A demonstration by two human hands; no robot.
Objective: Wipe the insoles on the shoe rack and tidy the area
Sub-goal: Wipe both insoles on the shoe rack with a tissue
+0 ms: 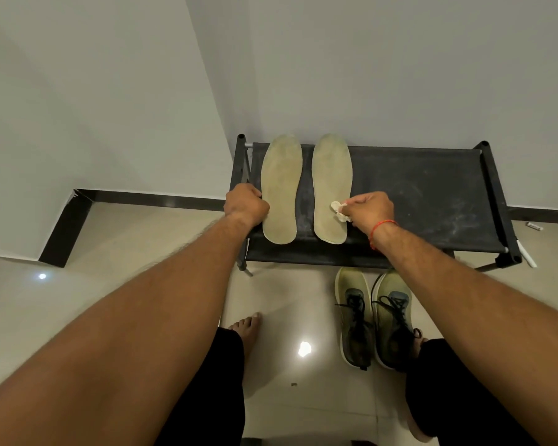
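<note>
Two pale yellow-green insoles lie side by side, toes toward the wall, on the black fabric top of the shoe rack. My left hand sits at the left edge of the left insole, its fingers curled down against that edge. My right hand pinches a small crumpled white wipe and presses it on the lower right part of the right insole.
A pair of olive sneakers with black laces stands on the tiled floor in front of the rack. My bare foot is left of them. A white pen-like object and a small tube lie by the rack's right end. Walls close the corner behind.
</note>
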